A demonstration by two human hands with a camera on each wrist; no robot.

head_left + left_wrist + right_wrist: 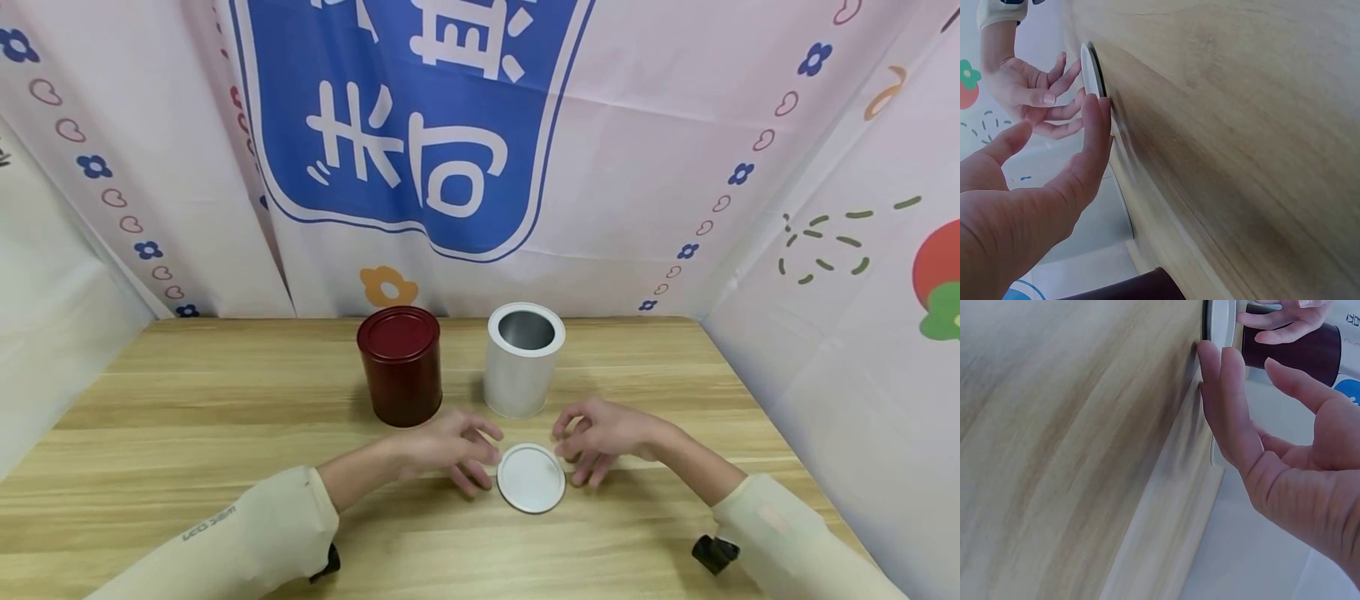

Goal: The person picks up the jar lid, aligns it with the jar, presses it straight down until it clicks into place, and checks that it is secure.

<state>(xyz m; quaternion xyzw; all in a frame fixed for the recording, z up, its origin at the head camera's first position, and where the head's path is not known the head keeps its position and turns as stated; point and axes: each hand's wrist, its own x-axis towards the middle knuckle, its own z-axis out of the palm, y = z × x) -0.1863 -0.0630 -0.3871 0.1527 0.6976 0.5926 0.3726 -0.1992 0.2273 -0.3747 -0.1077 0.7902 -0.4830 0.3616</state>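
A round white lid lies on the wooden table between the two hands. My left hand is at its left side, fingers spread and thumb apart, with fingertips right at the rim in the left wrist view. On the opposite side is my right hand, its fingers loosely bent near the lid's edge and the thumb held away from them. Neither hand grips anything. Just behind the lid stands a white can, upright and without a cover, its grey inside showing.
To the left of the white can stands a dark red can with its lid on. The wooden table ends at a printed white cloth at the back; cloth also hangs at both sides.
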